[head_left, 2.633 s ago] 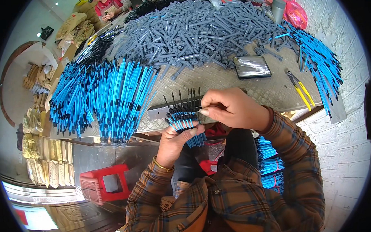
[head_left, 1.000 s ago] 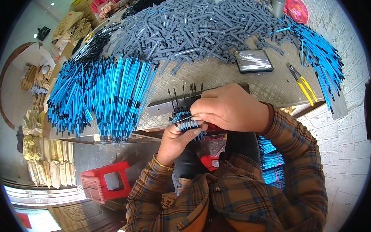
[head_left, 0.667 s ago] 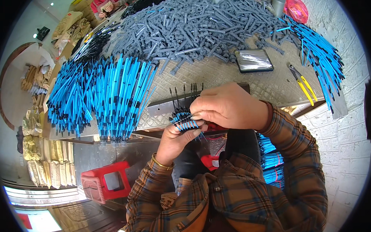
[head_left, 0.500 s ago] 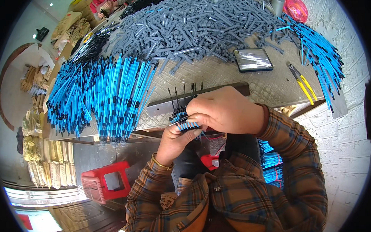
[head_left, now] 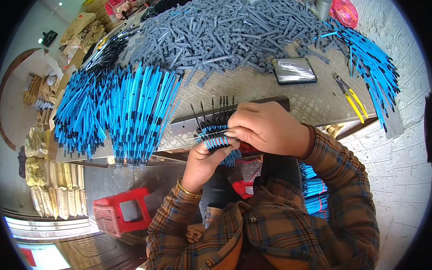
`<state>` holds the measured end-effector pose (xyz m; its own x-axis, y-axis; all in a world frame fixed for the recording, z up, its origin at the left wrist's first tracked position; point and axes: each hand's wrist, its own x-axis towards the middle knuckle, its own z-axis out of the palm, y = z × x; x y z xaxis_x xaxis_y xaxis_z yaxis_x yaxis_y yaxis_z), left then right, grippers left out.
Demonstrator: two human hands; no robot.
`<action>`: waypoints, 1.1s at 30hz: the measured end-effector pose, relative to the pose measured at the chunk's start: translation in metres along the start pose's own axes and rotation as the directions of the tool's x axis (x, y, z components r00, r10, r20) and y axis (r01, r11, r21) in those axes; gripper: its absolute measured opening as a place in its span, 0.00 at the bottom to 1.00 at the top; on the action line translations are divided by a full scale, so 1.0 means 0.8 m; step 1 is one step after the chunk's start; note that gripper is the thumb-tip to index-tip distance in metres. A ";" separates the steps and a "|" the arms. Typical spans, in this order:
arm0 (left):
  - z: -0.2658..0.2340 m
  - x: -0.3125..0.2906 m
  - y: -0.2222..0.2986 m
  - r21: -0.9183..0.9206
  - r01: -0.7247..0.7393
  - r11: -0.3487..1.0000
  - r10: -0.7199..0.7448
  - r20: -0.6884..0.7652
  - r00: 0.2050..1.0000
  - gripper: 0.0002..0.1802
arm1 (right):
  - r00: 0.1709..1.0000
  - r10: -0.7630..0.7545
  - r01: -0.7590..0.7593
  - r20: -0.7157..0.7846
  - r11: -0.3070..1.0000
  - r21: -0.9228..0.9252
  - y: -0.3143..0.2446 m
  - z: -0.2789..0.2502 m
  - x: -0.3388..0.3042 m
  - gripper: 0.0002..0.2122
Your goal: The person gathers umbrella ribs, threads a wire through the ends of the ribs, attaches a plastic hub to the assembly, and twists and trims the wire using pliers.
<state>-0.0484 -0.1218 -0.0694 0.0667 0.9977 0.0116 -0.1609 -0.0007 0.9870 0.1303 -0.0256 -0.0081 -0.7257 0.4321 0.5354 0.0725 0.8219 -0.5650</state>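
In my left hand [head_left: 200,168] is a row of blue and black rods [head_left: 216,142], gripped over the table's front edge. Their thin black tips stand up on the far side, and blue ends hang below the fingers. My right hand [head_left: 272,129] is closed at the row's right side. Between its thumb and forefinger is a thin silvery pin [head_left: 207,135], lying across the rods. Whether the pin passes through them or only over them I cannot tell. A dark metal bar [head_left: 182,126] lies just behind both hands.
A large heap of grey plastic parts [head_left: 222,35] covers the table's back. Blue rods lie in piles at left [head_left: 134,109] and right [head_left: 377,62]. A black box [head_left: 297,82] of silvery pins and yellow-handled pliers [head_left: 353,100] lie at right. A red stool [head_left: 104,210] stands lower left.
My right hand has shifted slightly right and turned, showing more of the pin and rods. The row in my left hand now lies more spread. The person across the table has moved their hands.
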 end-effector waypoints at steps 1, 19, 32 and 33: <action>0.001 0.000 0.000 -0.009 -0.001 1.000 0.001 -0.011 1.000 0.10 | 1.000 0.002 -0.002 0.011 1.000 -0.002 0.000 0.000 0.001 0.05; -0.007 -0.003 0.001 -0.048 -0.021 0.999 0.022 0.005 1.000 0.09 | 0.994 0.106 -0.104 0.015 0.992 -0.071 0.007 -0.009 -0.015 0.08; -0.011 -0.005 0.000 -0.064 -0.007 0.998 0.008 0.013 1.000 0.09 | 0.990 0.119 -0.116 0.074 0.992 -0.049 0.006 -0.008 -0.008 0.07; -0.011 -0.005 0.000 -0.072 -0.009 0.997 0.010 0.013 1.000 0.09 | 0.991 0.107 -0.101 0.085 0.992 -0.075 0.005 -0.009 -0.007 0.07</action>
<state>-0.0575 -0.1251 -0.0708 0.0781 0.9967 0.0234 -0.2320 -0.0047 0.9727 0.1395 -0.0220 -0.0092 -0.7691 0.4847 0.4165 0.1966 0.7996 -0.5674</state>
